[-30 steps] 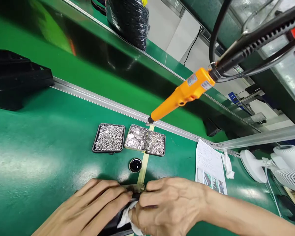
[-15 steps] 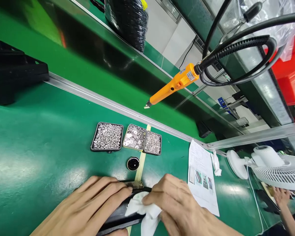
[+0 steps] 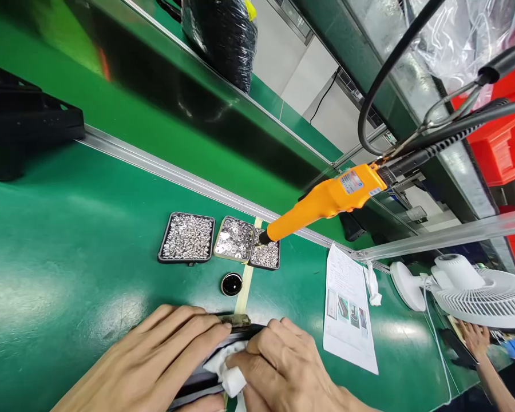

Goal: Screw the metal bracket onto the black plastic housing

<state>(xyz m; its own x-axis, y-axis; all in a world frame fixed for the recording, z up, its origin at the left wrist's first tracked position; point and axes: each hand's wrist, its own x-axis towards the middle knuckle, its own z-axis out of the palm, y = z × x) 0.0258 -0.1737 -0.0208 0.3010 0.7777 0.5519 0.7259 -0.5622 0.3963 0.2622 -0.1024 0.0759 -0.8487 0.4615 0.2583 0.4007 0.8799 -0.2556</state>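
A long black part [image 3: 193, 386] lies at the bottom middle, mostly covered by my hands. My left hand [image 3: 163, 355] is closed over it, fingers along the top and thumb at the near side. Pinched in my right hand [image 3: 283, 366] is a crumpled white cloth [image 3: 234, 380], pressed against the black part's surface. A dull olive-brown piece [image 3: 237, 320] shows beyond my left fingertips; whether it belongs to the part I cannot tell. Just past it stands a small round pot [image 3: 232, 284] of dark liquid.
An orange electric screwdriver [image 3: 321, 206] hangs with its tip over small trays of metal hardware [image 3: 186, 237]. A printed sheet [image 3: 347, 337] and a white fan [image 3: 476, 292] are at right. Another person's hand [image 3: 474, 340] shows below the fan. A black case [image 3: 30, 126] sits left.
My right hand and the cloth have moved slightly left and down along the black part. The hanging screwdriver has swung down and right, over the trays. My left hand stays put.
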